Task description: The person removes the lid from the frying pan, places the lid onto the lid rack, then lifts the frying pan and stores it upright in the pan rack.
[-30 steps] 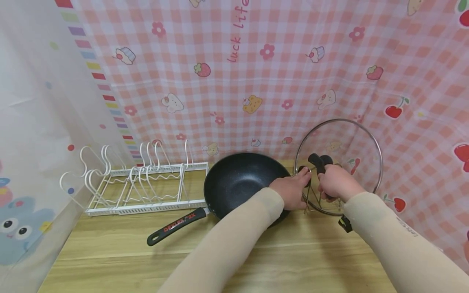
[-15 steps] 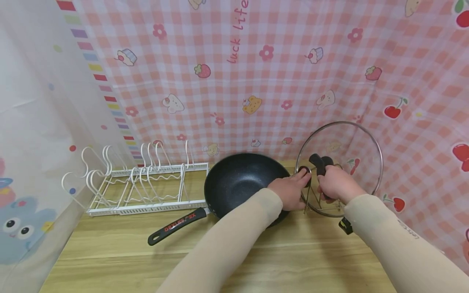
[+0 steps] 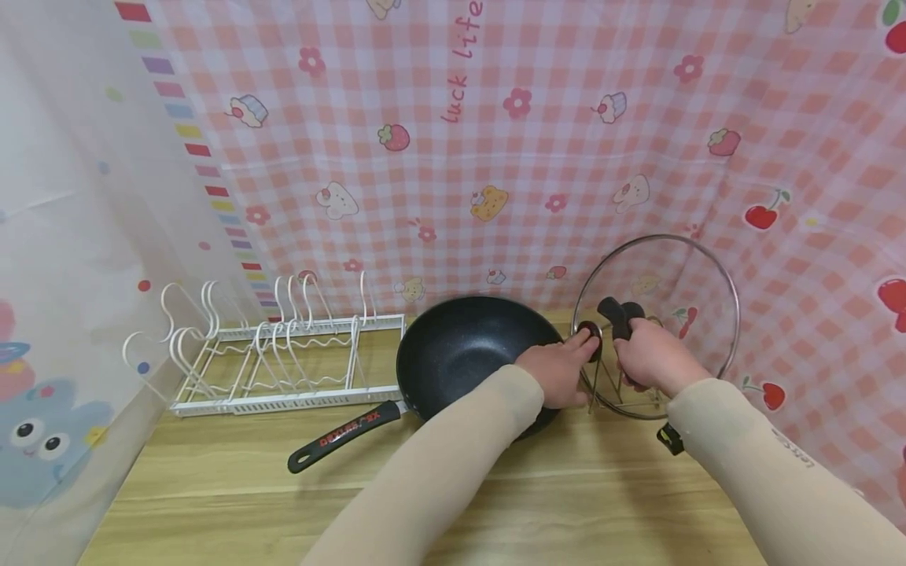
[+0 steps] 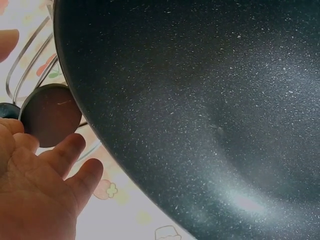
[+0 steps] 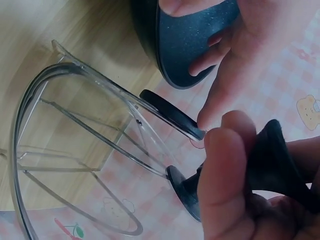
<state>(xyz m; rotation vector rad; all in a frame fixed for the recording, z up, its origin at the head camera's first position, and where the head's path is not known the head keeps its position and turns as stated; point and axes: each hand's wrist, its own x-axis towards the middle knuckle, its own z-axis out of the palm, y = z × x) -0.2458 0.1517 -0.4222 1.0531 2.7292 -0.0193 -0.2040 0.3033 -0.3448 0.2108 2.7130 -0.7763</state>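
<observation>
A glass lid [image 3: 665,271] with a metal rim stands upright in a small wire rack [image 5: 105,138] at the right. My right hand [image 3: 654,354] grips the lid's black handle [image 3: 614,313], fingers curled round it. My left hand [image 3: 555,373] reaches across the right side of the black wok [image 3: 470,354], its fingers extended. Those fingertips touch a black disc [image 4: 51,116] with a silvery edge, beside the lid. In the right wrist view, a left fingertip meets the edge of this disc. How the disc is fixed cannot be made out.
A white wire rack [image 3: 314,399] with several curved uprights stands left of the wok. The wok's black handle [image 3: 344,436] points to the front left over the wooden tabletop [image 3: 212,503]. Behind hangs a pink checked cloth [image 3: 453,173].
Both hands keep nearly the same place on the disc and the lid handle. Between the first two frames the lid's rim sinks very slightly. The wok stays put.
</observation>
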